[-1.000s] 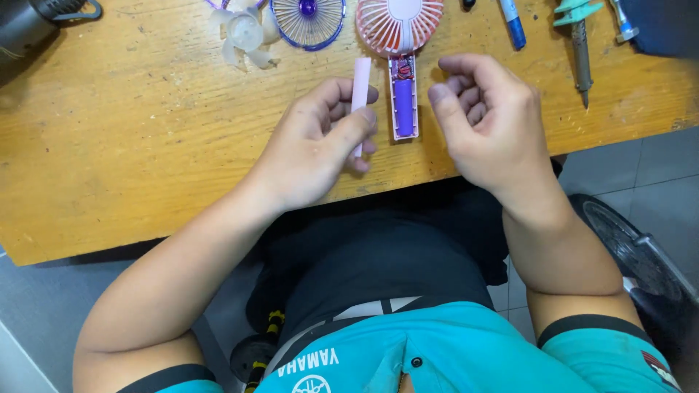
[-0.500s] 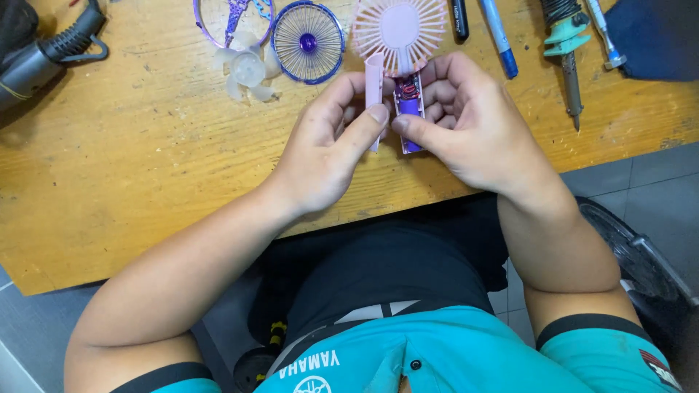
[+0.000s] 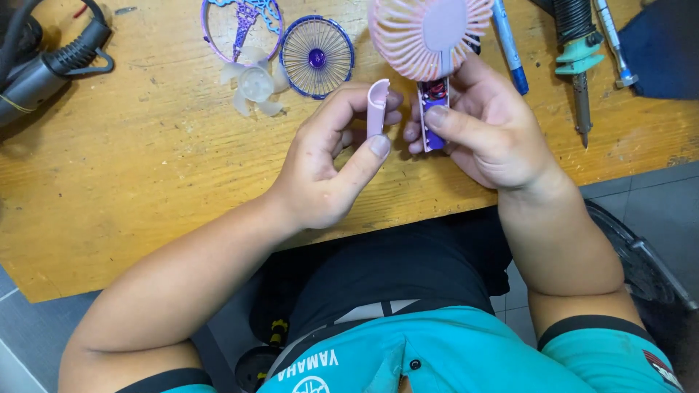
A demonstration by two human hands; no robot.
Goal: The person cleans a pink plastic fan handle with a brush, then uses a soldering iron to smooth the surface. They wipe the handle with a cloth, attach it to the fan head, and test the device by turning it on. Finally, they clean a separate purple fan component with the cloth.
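My right hand (image 3: 486,127) grips a small pink handheld fan (image 3: 431,35) by its opened handle, where a purple circuit board (image 3: 435,109) shows; the thumb lies across the board. My left hand (image 3: 329,164) holds the pink handle cover (image 3: 377,105) upright between thumb and fingers, just left of the fan's handle. Both hands are raised slightly over the wooden table (image 3: 145,160).
A blue wire fan grille (image 3: 317,57), a clear fan blade (image 3: 255,86) and a purple-blue patterned ring (image 3: 242,25) lie at the back. A black tool with cable (image 3: 51,62) is far left. A blue pen (image 3: 509,45), a soldering iron (image 3: 579,54), a screwdriver (image 3: 613,44) and dark cloth (image 3: 666,47) lie right.
Both hands lifted the fan and its handle cover off the table and brought them closer to the camera. The right thumb moved onto the circuit board.
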